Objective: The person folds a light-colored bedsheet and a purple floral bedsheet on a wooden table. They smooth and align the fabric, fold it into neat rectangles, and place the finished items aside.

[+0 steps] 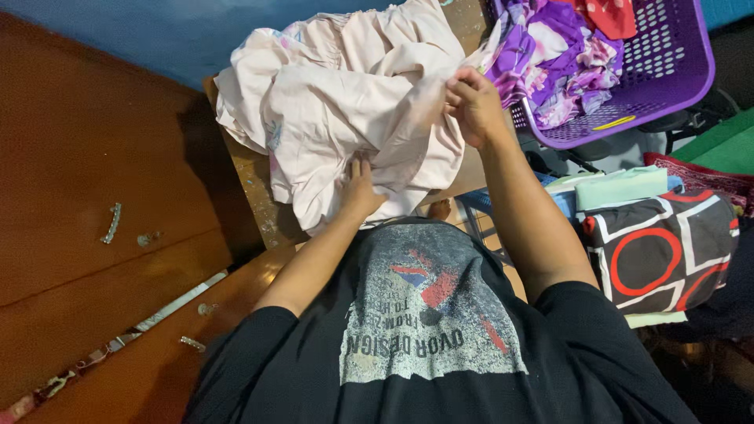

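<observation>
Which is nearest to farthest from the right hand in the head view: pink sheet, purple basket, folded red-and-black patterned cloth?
From the right hand:
1. Pink sheet, pinched in it, on the table.
2. Purple basket, just right of it.
3. Patterned cloth, lower right.

A big pale pink cloth (345,94) lies all crumpled in a heap on a small wooden table. It has lots of folds and hangs over the near edge.

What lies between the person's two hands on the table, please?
In the head view, only the crumpled pale pink cloth spans the stretch between the left hand, pressed flat on it, and the right hand, pinching its edge.
</observation>
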